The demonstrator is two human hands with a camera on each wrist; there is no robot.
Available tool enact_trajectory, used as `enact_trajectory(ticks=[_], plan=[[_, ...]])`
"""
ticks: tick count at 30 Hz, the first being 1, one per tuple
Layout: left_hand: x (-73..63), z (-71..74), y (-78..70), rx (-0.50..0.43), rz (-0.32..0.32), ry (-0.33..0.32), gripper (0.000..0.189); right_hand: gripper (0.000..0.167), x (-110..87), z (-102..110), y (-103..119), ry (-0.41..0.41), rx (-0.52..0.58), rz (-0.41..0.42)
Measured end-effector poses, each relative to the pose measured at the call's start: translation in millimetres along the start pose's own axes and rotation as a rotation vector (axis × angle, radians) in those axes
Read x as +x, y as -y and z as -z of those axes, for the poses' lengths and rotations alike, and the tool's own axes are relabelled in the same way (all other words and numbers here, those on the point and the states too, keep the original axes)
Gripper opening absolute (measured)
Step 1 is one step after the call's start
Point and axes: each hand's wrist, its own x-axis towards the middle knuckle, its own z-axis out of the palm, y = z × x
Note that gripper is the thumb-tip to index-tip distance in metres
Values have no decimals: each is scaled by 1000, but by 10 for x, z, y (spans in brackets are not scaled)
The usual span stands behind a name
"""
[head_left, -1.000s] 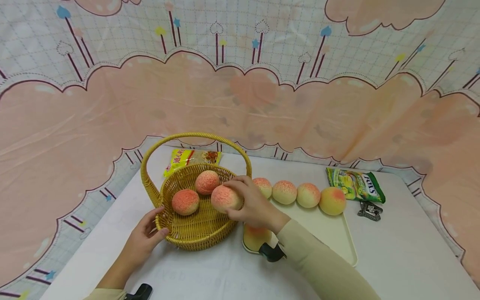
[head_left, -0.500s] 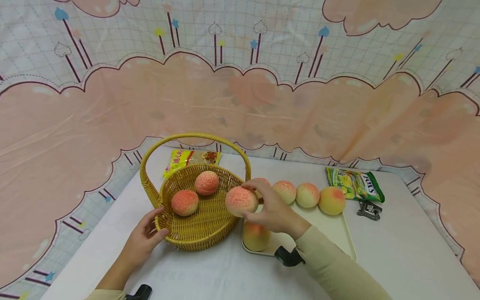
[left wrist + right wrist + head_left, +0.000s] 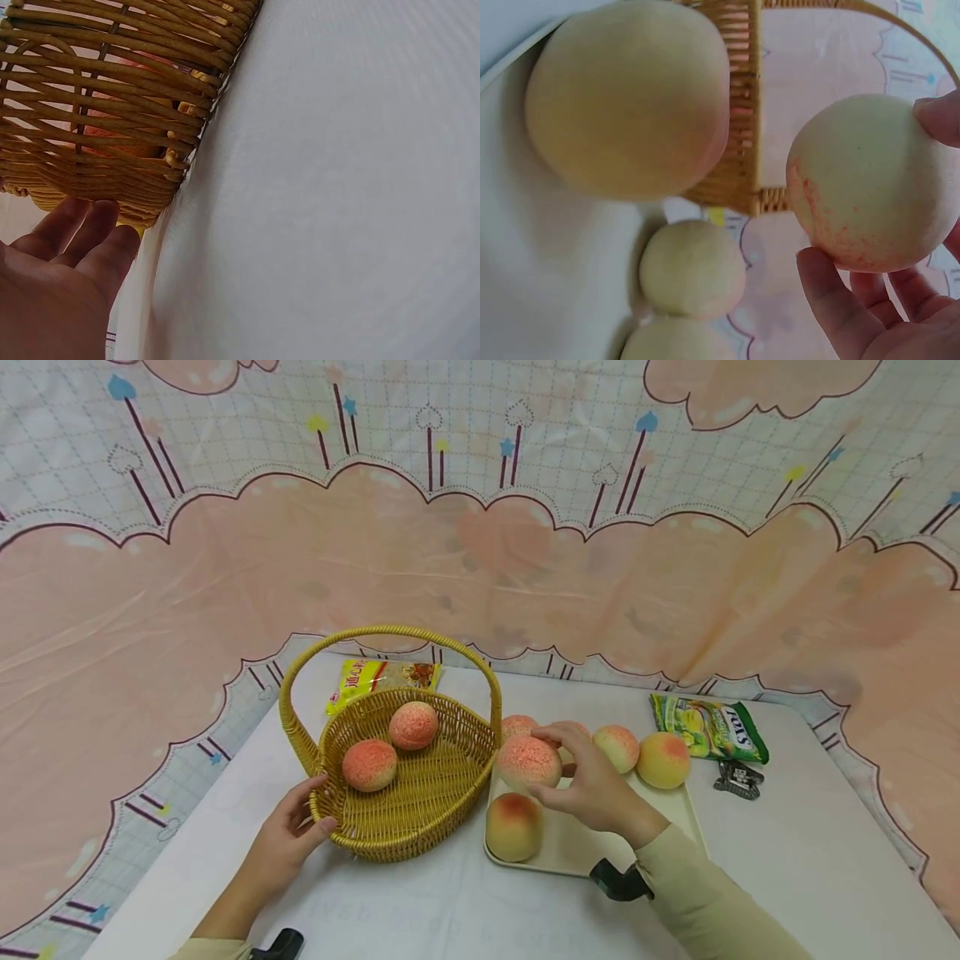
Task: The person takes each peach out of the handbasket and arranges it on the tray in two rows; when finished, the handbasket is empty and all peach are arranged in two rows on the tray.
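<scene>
In the head view, my right hand holds a pink-flecked peach between thumb and fingers, above the left part of a cream tray. The right wrist view shows the pale side of this peach, gripped from the right. My left hand holds the near left side of a yellow wicker basket, thumb and fingers at its rim; the left wrist view has the fingers against the weave. Two reddish peaches, one left and one behind, lie inside the basket.
A yellow-red peach sits at the tray's near left corner. Several peaches line its far edge, ending with a yellow one. A green candy bag and a small black packet lie right; a yellow bag lies behind the basket.
My right hand has carried its peach rightward, from over the basket to over the tray. The left hand and the basket have stayed in place.
</scene>
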Motion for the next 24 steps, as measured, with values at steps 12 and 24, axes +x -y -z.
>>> enact_trajectory(ticks=[12, 24], plan=[[2, 1, -3, 8, 4, 0, 60, 61, -237, 225, -196, -56, -60, -71], [-3, -7, 6, 22, -23, -11, 59, 56, -463, 325, -326, -26, -75, -135]])
